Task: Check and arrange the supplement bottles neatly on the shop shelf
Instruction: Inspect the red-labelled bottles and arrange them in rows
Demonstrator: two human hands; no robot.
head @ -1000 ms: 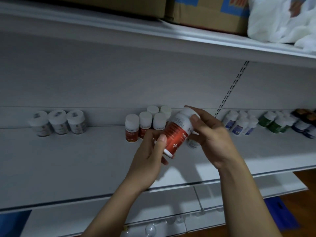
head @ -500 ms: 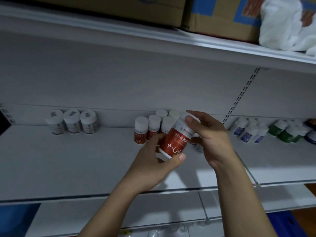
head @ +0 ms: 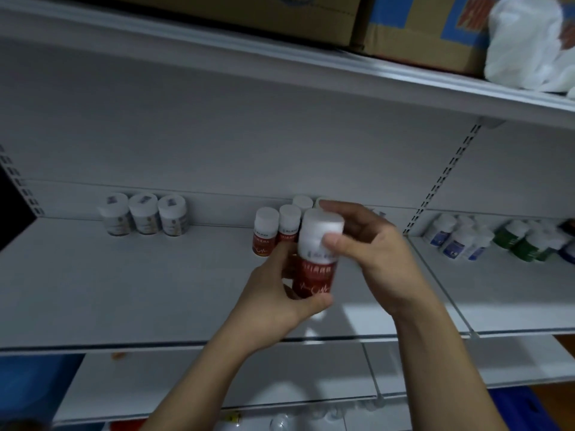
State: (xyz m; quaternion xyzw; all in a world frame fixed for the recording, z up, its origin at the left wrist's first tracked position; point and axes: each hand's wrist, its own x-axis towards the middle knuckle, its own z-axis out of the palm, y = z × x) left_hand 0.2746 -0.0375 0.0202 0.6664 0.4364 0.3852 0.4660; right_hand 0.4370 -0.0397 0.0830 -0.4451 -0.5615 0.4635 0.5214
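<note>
Both of my hands hold one red-labelled supplement bottle [head: 315,259] above the middle shelf [head: 140,290], close to upright, with its white cap tipped a little toward the camera. My left hand [head: 280,293] wraps the lower part of the bottle, thumb pressed across the bottom edge of the red label and fingers curled round the far side. My right hand [head: 373,259] closes on the top, thumb on the near face just under the white cap and fingers bent over the cap's far side. The bottle touches nothing but my hands.

Behind it, a cluster of matching red-labelled bottles [head: 266,233] stands on the shelf against the back panel, partly hidden by the held bottle and my fingers. Well to the left, three white jars [head: 144,214] stand side by side in a row, also at the back. On the next shelf bay to the right, blue-labelled bottles [head: 454,239] stand in a group, with green bottles [head: 522,241] just beside them; the print on all of them is too blurred to read.

On the top shelf, cardboard boxes [head: 413,35] sit next to a white plastic bag [head: 525,48]. A lower shelf [head: 217,384] shows beneath my forearms.
</note>
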